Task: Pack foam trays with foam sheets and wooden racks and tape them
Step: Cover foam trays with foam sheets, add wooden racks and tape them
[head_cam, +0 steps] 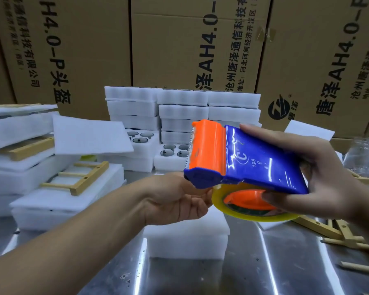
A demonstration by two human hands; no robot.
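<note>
while stacked foam trays (30,182) sit at left, a wooden rack (77,177) lying on one and a foam sheet (90,137) tilted above it, the left hand (179,196) reaches under the nose of the tape dispenser (243,162), fingers curled beside the tape roll (243,212); whether they pinch tape cannot be told. a single foam tray (185,239) rests on the metal table (264,273) below both hands. the right hand (320,177) grips the dispenser, thumb on top, fingers beneath. loose wooden racks (337,231) lie at far right.
</note>
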